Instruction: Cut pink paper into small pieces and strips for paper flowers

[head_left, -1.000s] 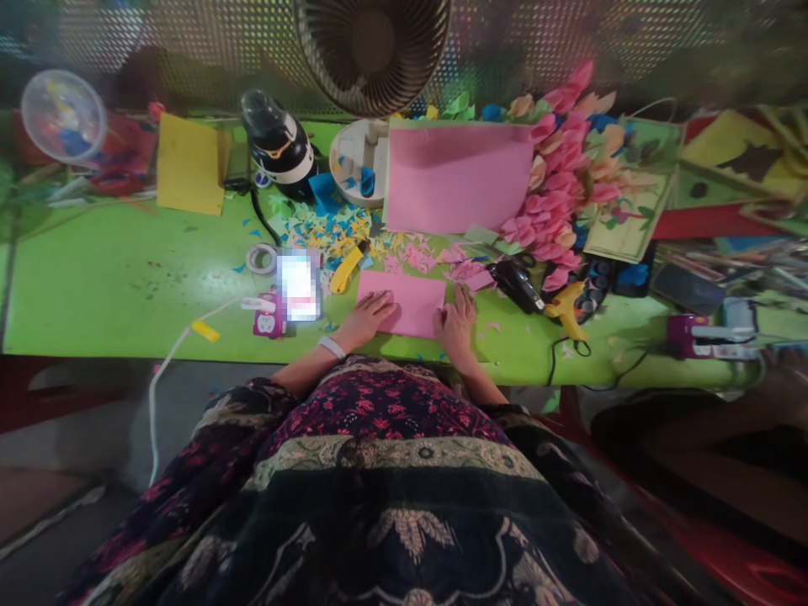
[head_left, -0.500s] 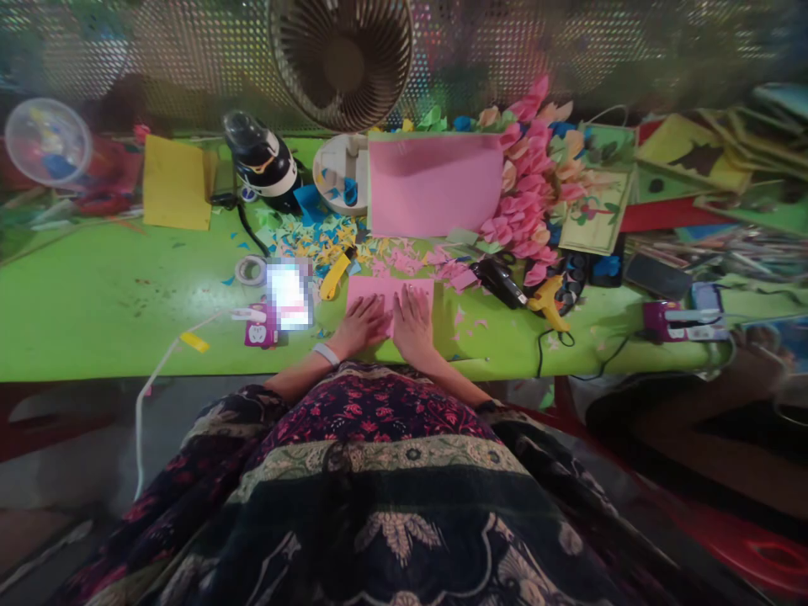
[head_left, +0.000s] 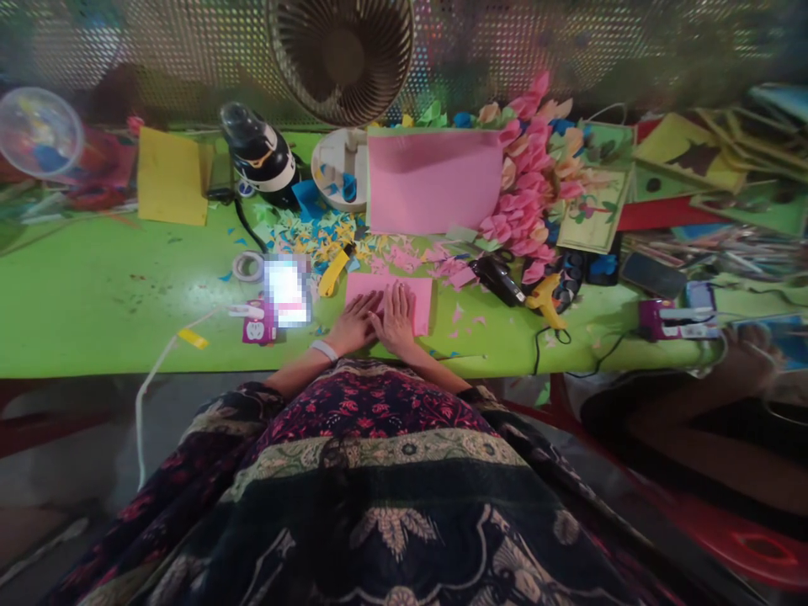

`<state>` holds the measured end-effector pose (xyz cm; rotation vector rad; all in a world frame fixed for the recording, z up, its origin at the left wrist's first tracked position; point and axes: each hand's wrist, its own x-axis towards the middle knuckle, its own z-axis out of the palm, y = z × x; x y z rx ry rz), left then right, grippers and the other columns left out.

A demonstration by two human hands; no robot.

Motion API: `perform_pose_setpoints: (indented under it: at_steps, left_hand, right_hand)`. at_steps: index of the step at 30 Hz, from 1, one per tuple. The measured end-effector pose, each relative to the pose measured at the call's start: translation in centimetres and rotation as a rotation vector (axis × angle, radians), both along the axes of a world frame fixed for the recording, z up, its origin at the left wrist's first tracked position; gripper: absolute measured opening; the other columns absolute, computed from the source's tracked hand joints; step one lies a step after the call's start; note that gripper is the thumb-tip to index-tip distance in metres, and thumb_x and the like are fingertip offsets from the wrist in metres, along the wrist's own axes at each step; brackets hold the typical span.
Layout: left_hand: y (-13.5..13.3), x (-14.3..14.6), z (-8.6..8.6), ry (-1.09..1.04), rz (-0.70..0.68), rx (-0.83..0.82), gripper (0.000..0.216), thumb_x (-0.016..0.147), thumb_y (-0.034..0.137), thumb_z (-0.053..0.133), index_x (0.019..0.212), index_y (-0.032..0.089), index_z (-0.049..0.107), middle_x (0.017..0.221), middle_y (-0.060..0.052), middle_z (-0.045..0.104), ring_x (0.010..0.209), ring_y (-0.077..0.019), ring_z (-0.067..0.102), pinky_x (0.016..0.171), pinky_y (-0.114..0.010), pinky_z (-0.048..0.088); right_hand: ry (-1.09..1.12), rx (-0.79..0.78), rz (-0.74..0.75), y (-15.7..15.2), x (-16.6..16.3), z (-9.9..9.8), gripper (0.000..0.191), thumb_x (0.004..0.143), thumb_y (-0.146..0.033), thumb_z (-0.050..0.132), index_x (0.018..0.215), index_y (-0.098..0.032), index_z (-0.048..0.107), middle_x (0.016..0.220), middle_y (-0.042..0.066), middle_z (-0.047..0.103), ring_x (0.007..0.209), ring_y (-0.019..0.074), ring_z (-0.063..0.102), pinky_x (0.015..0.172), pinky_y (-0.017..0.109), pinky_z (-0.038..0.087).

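A small sheet of pink paper (head_left: 422,303) lies on the green tabletop close to my body. My left hand (head_left: 355,325) rests flat on its left half, fingers stretched out. On its middle my right hand (head_left: 395,320) also lies flat, its fingers pointing away from me and its thumb side against my left hand. Neither hand grips anything. Just beyond the paper's left corner is a yellow cutter (head_left: 334,271). Pink paper scraps (head_left: 404,254) are scattered behind the sheet.
Behind stand a fan (head_left: 344,55), a black bottle (head_left: 262,160) and a large pink sheet (head_left: 433,181) beside pink paper petals (head_left: 527,194). To the right lie a yellow glue gun (head_left: 548,301) and a phone (head_left: 653,273). Another person's hand (head_left: 751,358) is at far right.
My right hand has slid left across the pink paper, up against my left hand, baring more of the sheet's right side. My left hand stays nearly in place.
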<state>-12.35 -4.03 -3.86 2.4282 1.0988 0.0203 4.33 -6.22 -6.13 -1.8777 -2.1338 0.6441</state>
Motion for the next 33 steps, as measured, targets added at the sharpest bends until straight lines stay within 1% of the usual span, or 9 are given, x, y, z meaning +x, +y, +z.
perform_pose_setpoints:
  at_steps: [3,5,9,13,20,23,26,30,33]
  left_hand:
    - [-0.2,-0.3,0.1,-0.003,-0.004,0.033,0.066,0.104,0.048,0.053,0.163,0.021,0.042,0.174,-0.013,0.030,0.163,-0.0293,0.023,0.133,-0.052,0.017]
    - [-0.3,-0.6,0.3,-0.005,0.004,0.045,0.072,0.103,0.053,0.053,0.166,0.022,0.036,0.174,-0.013,0.029,0.163,-0.0296,0.022,0.134,-0.052,0.015]
    - [-0.2,-1.0,0.4,0.001,0.019,0.054,0.075,0.104,0.059,0.050,0.167,0.022,0.035,0.175,-0.013,0.026,0.164,-0.0307,0.020,0.134,-0.051,0.012]
    - [1.6,-1.2,0.1,0.024,0.054,0.067,0.076,0.105,0.060,0.047,0.167,0.020,0.033,0.176,-0.013,0.024,0.164,-0.0308,0.019,0.134,-0.051,0.010]
    - [7.2,-3.5,0.0,0.049,0.108,0.067,0.076,0.103,0.059,0.051,0.166,0.019,0.037,0.175,-0.014,0.027,0.164,-0.0303,0.019,0.134,-0.051,0.008]
    - [7.8,-3.9,0.2,0.063,0.129,0.077,0.076,0.103,0.058,0.051,0.167,0.019,0.035,0.175,-0.014,0.025,0.165,-0.0307,0.017,0.134,-0.052,0.008]
    - [6.1,-3.0,0.2,0.066,0.151,0.078,0.075,0.104,0.056,0.048,0.167,0.017,0.035,0.175,-0.016,0.024,0.165,-0.0323,0.014,0.133,-0.056,0.007]
    - [2.7,-1.5,0.0,0.055,0.119,0.069,0.075,0.105,0.057,0.046,0.167,0.017,0.034,0.175,-0.016,0.022,0.165,-0.0323,0.015,0.134,-0.056,0.008]
    - [1.8,-1.3,0.1,0.042,0.096,0.071,0.074,0.105,0.056,0.045,0.167,0.018,0.034,0.176,-0.015,0.022,0.165,-0.0312,0.015,0.134,-0.054,0.007]
  right_hand:
    - [-0.034,0.016,0.033,-1.0,2.3,-0.3,0.074,0.104,-0.044,0.047,0.163,-0.001,0.035,0.172,0.027,0.026,0.164,0.0355,0.014,0.131,0.065,0.009]
    - [-0.042,0.033,0.094,-1.4,3.7,-0.6,0.073,0.103,-0.046,0.049,0.162,-0.005,0.039,0.172,0.025,0.028,0.164,0.0353,0.016,0.131,0.065,0.009]
    - [-0.041,0.060,0.189,-0.9,5.4,-1.2,0.073,0.103,-0.052,0.051,0.162,-0.011,0.041,0.173,0.021,0.028,0.164,0.0344,0.016,0.131,0.064,0.011]
    - [-0.038,0.071,0.221,2.1,5.3,-1.3,0.074,0.104,-0.055,0.048,0.163,-0.011,0.040,0.174,0.021,0.026,0.164,0.0341,0.015,0.132,0.062,0.012]
    - [-0.006,0.055,0.267,8.9,2.6,-1.5,0.074,0.105,-0.056,0.044,0.165,-0.012,0.037,0.176,0.017,0.022,0.165,0.0335,0.014,0.133,0.060,0.010]
    - [0.002,0.053,0.266,10.0,1.8,-1.5,0.074,0.105,-0.054,0.045,0.165,-0.012,0.036,0.176,0.017,0.021,0.164,0.0337,0.014,0.133,0.061,0.009]
    - [0.004,0.064,0.278,8.6,2.6,-1.3,0.072,0.104,-0.053,0.046,0.164,-0.014,0.038,0.176,0.016,0.023,0.164,0.0320,0.015,0.133,0.059,0.010]
    - [-0.019,0.071,0.272,4.8,4.3,-1.1,0.072,0.103,-0.053,0.050,0.162,-0.013,0.042,0.175,0.018,0.025,0.164,0.0328,0.017,0.133,0.060,0.012]
    - [-0.038,0.065,0.254,3.2,4.8,-1.0,0.073,0.103,-0.053,0.051,0.162,-0.011,0.042,0.174,0.021,0.024,0.164,0.0345,0.015,0.132,0.062,0.012]
